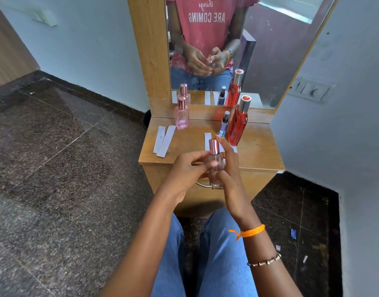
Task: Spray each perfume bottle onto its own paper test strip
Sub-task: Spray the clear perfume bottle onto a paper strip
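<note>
at frame centre a wooden dresser (259, 151) is carrying a tall red bottle (238, 125), a pink bottle (182, 116), a small purple bottle (224, 124) and paper strips (165, 140). just below, both hands are holding a clear bottle (216, 168), contents unclear: right hand (231, 179) wrapping it, left hand (187, 169) pinching it.

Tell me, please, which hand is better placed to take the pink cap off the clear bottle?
Probably the right hand: its raised fingers already lie beside the pink cap, while the left hand holds the clear bottle at its body, lower down.
</note>
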Demonstrator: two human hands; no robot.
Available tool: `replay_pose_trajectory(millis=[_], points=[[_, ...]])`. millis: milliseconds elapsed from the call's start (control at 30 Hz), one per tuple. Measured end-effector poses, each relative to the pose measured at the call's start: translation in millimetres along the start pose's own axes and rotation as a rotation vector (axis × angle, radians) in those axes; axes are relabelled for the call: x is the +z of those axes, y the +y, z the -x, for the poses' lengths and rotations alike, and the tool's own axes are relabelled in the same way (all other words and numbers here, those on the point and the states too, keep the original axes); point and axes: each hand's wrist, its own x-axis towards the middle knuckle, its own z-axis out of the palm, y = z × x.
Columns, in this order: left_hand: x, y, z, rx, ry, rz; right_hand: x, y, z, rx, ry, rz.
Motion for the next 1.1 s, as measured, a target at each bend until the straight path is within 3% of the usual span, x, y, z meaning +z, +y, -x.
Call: replay_pose_trajectory(millis=[100,200,267,400,533,733,933,1100], points=[[-1,-5,0,0.079,0.059,-0.123,-5,-4,-2,0.041,-0.012,0.072],[-2,-7,-3,0.131,0.147,-0.321,-13,-9,-7,-0.074,0.070,0.171],[-2,-6,-4,0.159,0.147,-0.351,-20,-10,-13,-0.159,0.047,0.193],[-1,-4,-4,0.208,0.153,-0.398,-25,-16,-27,-0.137,0.063,0.252],[-1,-7,-5,0.226,0.169,-0.413,-26,-22,-32,-0.153,0.105,0.322],[-4,-8,-11,0.214,0.199,-0.375,-30,-19,-26,-0.069,-0.126,0.380],[-7,-3,-18,0.237,0.228,-0.360,-25,-11,-42,-0.148,-0.078,0.537],[-11,-3,-25,0.195,0.217,-0.328,-26,-16,-69,-0.224,-0.154,0.779]])
